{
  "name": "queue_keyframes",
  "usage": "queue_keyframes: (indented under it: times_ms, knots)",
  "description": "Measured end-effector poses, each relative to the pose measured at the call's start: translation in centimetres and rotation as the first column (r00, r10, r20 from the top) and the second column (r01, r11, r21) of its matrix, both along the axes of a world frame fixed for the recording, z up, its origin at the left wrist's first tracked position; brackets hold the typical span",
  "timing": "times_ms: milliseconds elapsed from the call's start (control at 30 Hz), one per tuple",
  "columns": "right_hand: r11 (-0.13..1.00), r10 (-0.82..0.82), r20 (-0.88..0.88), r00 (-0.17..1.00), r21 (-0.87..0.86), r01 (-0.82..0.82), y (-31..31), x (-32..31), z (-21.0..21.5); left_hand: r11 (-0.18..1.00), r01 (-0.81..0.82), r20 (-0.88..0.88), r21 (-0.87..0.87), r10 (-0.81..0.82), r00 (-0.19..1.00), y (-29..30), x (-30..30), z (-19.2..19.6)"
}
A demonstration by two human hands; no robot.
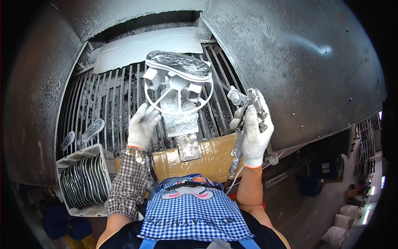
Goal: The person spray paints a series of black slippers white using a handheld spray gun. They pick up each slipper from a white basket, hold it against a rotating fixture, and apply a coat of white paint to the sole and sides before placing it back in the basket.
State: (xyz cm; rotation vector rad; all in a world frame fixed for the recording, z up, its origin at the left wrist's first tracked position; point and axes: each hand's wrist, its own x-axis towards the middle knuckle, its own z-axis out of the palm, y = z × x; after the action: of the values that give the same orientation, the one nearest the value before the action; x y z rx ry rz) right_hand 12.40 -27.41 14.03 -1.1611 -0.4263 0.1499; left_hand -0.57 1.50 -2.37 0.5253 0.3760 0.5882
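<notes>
A wheel-shaped white stand with spokes and a round rim sits over the grating in front of me. It carries an oval piece with a dark, glossy, film-like top and a white edge. My left hand, in a white knit glove, is at the rim's near left, its fingers loosely bent and partly apart; no held object shows. In my gloved right hand is a paint-crusted spray gun, its nozzle toward the stand. A faint streak of mist shows by the nozzle.
Metal booth walls flank the slatted grating. Two oval clear pieces lie at left, above a white crate packed with dark-edged oval pieces. A tape-covered board runs along the front edge. A white sheet lies behind.
</notes>
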Motion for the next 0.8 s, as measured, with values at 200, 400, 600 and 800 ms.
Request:
queue_keyframes:
  times_ms: [200,400,600,800]
  knots:
    - [0.989,0.117,0.025,0.993,-0.091,-0.114,-0.3,-1.1,0.2,0.992,0.123,-0.044,-0.014,-0.123,0.991,-5.1,1.8,-0.4]
    - [0.999,0.036,0.018,0.999,-0.031,-0.035,-0.2,-0.9,0.2,0.981,0.162,-0.025,-0.107,-0.165,0.986,-6.9,2.9,0.8]
    - [0.994,0.104,0.002,0.995,-0.031,-0.104,-1.2,-0.7,0.2,0.983,0.184,0.017,-0.019,-0.183,0.983,-4.8,1.7,0.9]
    - [0.985,0.162,0.003,0.987,-0.055,-0.162,-1.2,-0.8,0.5,0.996,0.084,0.007,-0.017,-0.084,0.996,-3.3,0.5,1.5]
